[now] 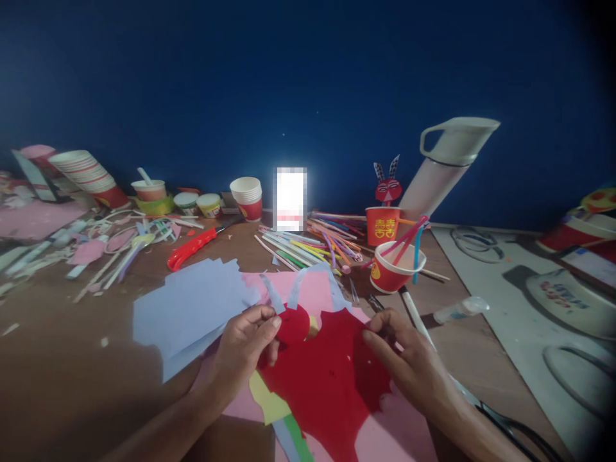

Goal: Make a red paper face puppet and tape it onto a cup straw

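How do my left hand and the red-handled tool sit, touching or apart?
Apart. The head view shows light blue paper and brown tabletop between the left hand and red-handled tool.

Single head-worn view, set above the near edge of the counter [96,398], facing forward and down; close over both hands, the blue wall [308,83] farther off, no second view sharing the scene

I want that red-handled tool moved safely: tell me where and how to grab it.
Grip the red handle, probably with the left hand, from the front left: that thicker end points that way, while the narrow dark end points away, toward the stacked cups.
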`<state>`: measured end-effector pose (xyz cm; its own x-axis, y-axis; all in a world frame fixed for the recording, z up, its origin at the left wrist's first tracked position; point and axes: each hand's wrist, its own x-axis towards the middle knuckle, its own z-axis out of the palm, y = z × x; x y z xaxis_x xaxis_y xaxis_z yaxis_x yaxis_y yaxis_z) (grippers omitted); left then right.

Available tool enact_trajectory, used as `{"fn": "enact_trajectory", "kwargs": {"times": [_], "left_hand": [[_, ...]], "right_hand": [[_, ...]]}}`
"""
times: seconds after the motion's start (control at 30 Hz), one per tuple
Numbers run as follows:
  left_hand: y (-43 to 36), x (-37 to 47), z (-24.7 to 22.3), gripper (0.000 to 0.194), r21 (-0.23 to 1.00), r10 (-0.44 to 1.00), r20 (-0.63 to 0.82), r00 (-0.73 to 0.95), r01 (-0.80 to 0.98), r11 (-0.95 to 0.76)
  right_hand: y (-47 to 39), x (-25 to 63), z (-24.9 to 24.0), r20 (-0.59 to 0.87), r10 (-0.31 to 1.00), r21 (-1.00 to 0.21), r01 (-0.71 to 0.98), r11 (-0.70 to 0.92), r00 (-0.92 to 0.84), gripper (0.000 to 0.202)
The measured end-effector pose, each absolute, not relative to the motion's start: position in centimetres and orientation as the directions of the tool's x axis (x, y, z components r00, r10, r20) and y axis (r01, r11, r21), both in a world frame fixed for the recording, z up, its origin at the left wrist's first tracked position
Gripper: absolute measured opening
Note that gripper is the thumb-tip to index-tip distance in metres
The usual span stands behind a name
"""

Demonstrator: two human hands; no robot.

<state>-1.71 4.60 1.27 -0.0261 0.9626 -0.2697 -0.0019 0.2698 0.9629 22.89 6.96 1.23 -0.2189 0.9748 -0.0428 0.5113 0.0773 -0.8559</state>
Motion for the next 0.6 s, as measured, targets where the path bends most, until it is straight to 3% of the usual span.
{"fn": "enact_trajectory", "kwargs": {"times": [0.1,0.23,0.6], "left_hand": [[4.6,-1.8,1.3,0.026,0.961,0.961,-0.277,-0.018,0.010,0.278],[4.5,-1.8,1.3,0.024,0.961,0.961,-0.276,-0.022,0.002,0.276],[4.6,-1.7,1.4,0.027,0.960,0.953,-0.277,-0.119,-0.063,0.271]], "right_hand": [[7.0,22.6,0.9,-0.098,0.982,-0.951,0.307,-0.044,-0.163,0.026],[7.2,22.5,0.5,-0.165,0.980,-0.981,0.125,-0.151,-0.114,0.034],[8.1,23.5,1.0,-0.322,0.936,-0.940,-0.067,-0.334,-0.138,0.036]]}}
